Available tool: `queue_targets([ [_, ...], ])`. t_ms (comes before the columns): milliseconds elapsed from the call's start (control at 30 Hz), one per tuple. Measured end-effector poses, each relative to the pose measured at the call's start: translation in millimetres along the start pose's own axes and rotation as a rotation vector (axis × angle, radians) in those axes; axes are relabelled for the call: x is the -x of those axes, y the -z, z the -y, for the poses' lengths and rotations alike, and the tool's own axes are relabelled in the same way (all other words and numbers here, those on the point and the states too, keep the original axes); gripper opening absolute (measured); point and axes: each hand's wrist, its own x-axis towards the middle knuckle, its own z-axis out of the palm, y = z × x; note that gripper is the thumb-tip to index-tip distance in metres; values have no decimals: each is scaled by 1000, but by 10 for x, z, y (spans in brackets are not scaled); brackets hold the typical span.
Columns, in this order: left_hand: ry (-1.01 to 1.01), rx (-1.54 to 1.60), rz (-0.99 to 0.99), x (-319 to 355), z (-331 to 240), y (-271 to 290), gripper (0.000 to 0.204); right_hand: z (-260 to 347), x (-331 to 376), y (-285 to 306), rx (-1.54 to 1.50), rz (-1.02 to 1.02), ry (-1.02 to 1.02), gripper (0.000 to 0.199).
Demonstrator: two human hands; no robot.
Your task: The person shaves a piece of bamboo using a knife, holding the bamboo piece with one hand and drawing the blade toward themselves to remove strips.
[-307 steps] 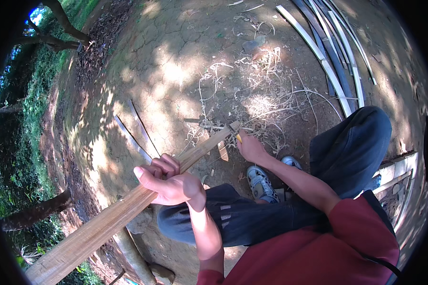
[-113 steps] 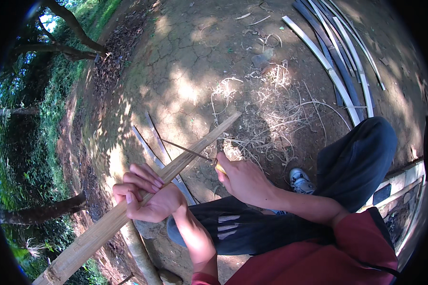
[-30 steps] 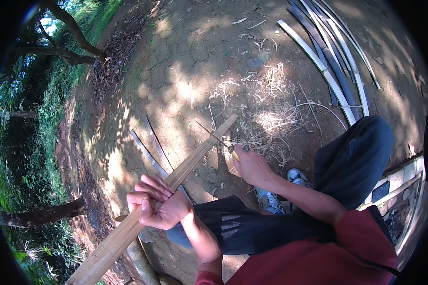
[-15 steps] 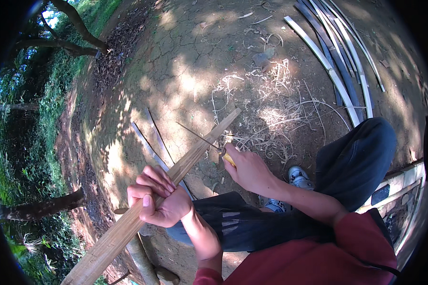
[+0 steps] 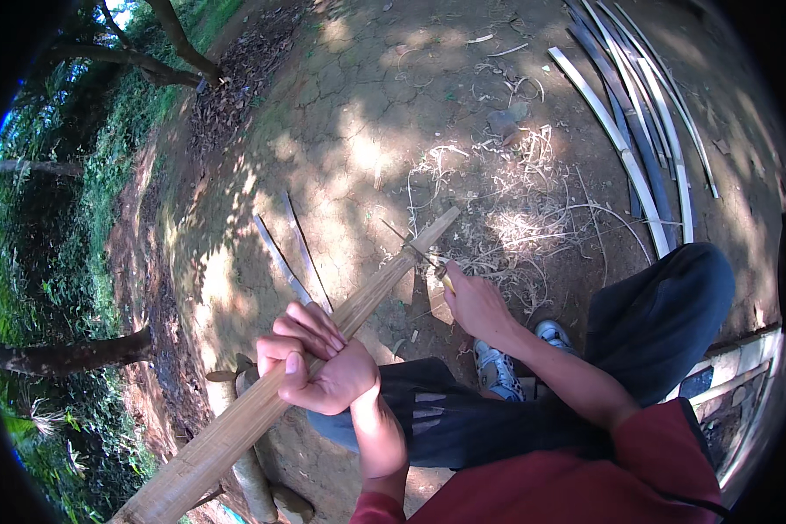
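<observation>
A long tan slat of split bamboo or wood [image 5: 205,454] slants from the lower left up to a narrow far end near the middle. My left hand [image 5: 330,374] is closed round it about midway, fingers over the top and thumb along the near side. In my right hand [image 5: 482,307] is a knife [image 5: 446,281] with a yellow handle, mostly covered by the fingers. Its thin dark blade lies across the slat close to the far end, with the tip showing past the left edge.
Pale curled shavings [image 5: 515,227] litter the dirt beyond my right hand. Several long strips [image 5: 616,131] lie at the upper right, and two thin strips [image 5: 279,253] lie left of the slat. Logs [image 5: 249,472] are under the slat's near part. My shoes [image 5: 498,371] stand below my right hand.
My right hand has slid the knife along the slat toward its far end. The left hand keeps its grip. The whole view has shifted slightly.
</observation>
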Motion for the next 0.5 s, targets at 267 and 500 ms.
queue_targets([
  [267, 10, -39, 32, -3, 0, -70, 24, 431, 91, 284, -103, 19, 73, 28],
  [500, 47, 11, 126, -62, 21, 114, 25, 203, -30, 242, -48, 69, 56, 31],
])
